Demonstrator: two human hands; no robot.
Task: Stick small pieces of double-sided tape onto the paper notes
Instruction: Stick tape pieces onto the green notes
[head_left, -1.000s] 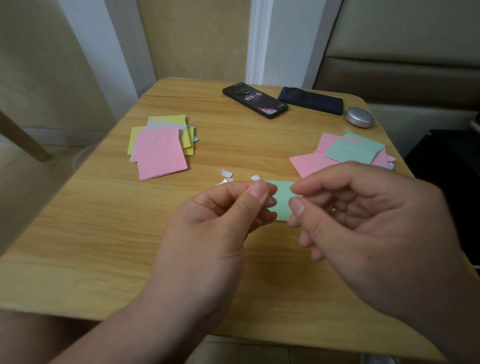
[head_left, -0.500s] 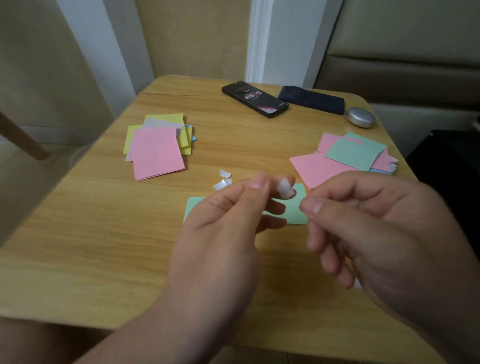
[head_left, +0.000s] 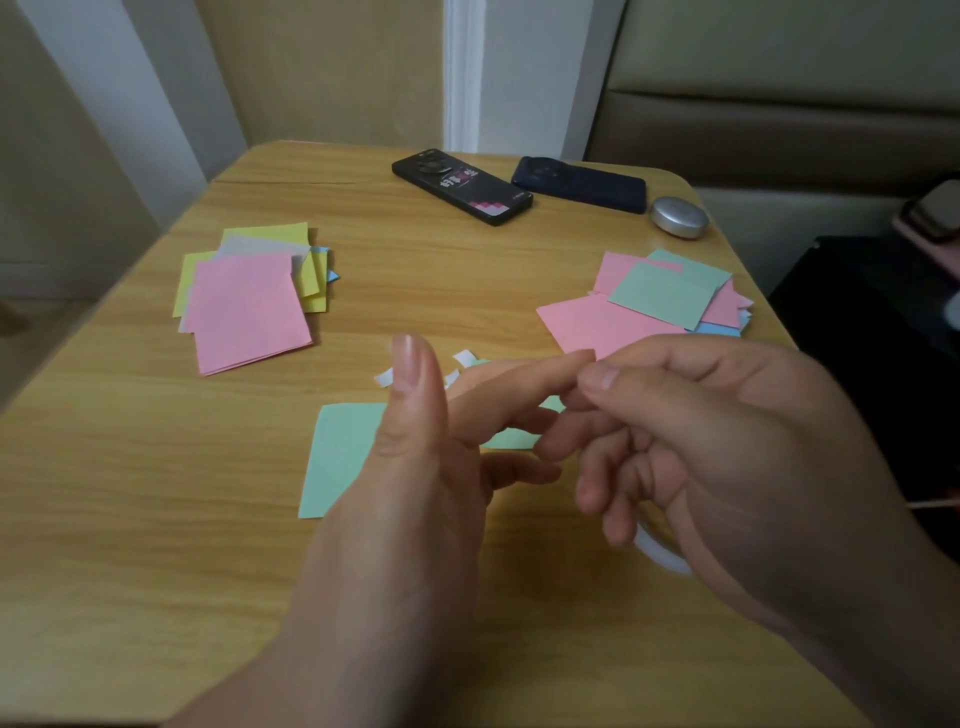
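From my remote seat I judge the job mid-way; one green note (head_left: 343, 457) lies flat on the worktop (head_left: 156, 519) under both hands, and its exposed part shows no tape, so this sheet looks not yet done. The left hand (head_left: 415, 467) is open, thumb up and forefinger stretched towards the right hand (head_left: 727, 441); the right thumb and forefinger meet at that fingertip, and I cannot tell whether a tape piece sits between them. Just beyond the left thumb lie white scraps (head_left: 384, 378), three that I can count (peeled backing, I would guess); a white curved edge (head_left: 662, 558) shows under the right hand, perhaps the tape roll. There are two heaps of notes: a left stack (head_left: 244, 312) with pink on top over yellow, grey and blue, and a looser right pile (head_left: 665, 293) of pink, green and blue; which heap is finished I cannot say, nor how many sheets each holds. At the far edge are two phones, one black (head_left: 462, 187) and one dark blue (head_left: 579, 184), and one silver case (head_left: 679, 217).
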